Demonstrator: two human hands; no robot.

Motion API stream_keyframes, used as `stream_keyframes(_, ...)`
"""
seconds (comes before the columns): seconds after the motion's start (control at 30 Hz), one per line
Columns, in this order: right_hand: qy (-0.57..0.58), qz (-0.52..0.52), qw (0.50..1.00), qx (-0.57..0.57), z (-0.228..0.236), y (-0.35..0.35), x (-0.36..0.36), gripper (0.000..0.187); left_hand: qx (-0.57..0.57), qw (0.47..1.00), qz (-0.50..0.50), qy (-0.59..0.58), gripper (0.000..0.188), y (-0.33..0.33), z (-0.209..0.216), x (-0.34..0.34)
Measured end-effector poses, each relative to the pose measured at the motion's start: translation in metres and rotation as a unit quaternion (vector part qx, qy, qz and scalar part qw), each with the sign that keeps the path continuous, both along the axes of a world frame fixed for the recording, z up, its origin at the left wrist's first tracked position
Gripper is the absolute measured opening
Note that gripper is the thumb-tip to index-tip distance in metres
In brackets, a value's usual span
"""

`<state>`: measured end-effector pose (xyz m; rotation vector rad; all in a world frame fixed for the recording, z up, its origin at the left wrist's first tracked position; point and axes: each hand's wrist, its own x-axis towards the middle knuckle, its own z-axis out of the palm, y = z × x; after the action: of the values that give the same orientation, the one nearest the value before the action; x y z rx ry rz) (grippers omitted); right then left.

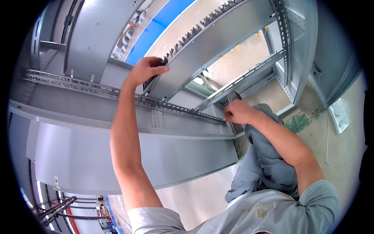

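My left hand is raised, its fingers closed round a small black part at the near end of a metal panel. A row of black toothed pieces runs along that panel's upper edge, leading away from this hand. My right hand is lower and to the right, its fingers curled together by the right end of a perforated metal rail. Whatever those fingers may pinch is hidden.
A grey sheet-metal cabinet frame surrounds both hands, with a slotted upright at right and a cross rail. My shoe is inside the frame. A white cable and a tray with clear plastic lie on the right.
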<state>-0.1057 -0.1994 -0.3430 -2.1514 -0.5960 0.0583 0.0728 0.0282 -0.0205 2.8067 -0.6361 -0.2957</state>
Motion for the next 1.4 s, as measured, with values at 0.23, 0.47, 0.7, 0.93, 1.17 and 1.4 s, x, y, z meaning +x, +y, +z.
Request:
stream_keyframes(0.23, 0.002, -0.007, 1.000, 0.000, -0.002, -0.004, 0.002, 0.028, 0.105, 0.992, 0.013, -0.065, 0.064, -0.035, 0.005, -0.018)
stream_keyframes(0.47, 0.014, -0.011, 1.000, 0.009, 0.004, -0.003, 0.003, 0.027, 0.039, 0.999, 0.018, 0.024, 0.075, -0.015, 0.011, 0.001)
stream_keyframes(0.7, 0.015, -0.027, 1.000, 0.001, -0.002, -0.001, 0.005, 0.027, 0.018, 0.999, 0.001, -0.037, 0.088, -0.006, -0.001, -0.015)
stream_keyframes(0.93, 0.030, -0.034, 0.999, -0.020, -0.005, -0.007, 0.010, 0.027, 0.047, 0.998, 0.044, 0.006, 0.086, -0.019, 0.008, -0.019)
stream_keyframes(1.17, 0.010, -0.018, 1.000, -0.003, -0.003, -0.004, 0.003, 0.026, 0.029, 0.999, 0.002, 0.045, 0.070, -0.011, 0.011, -0.003)
stream_keyframes(1.4, 0.008, -0.010, 1.000, 0.000, -0.005, 0.000, 0.004, 0.028, 0.082, 0.991, 0.009, -0.109, 0.060, -0.022, -0.011, -0.030)
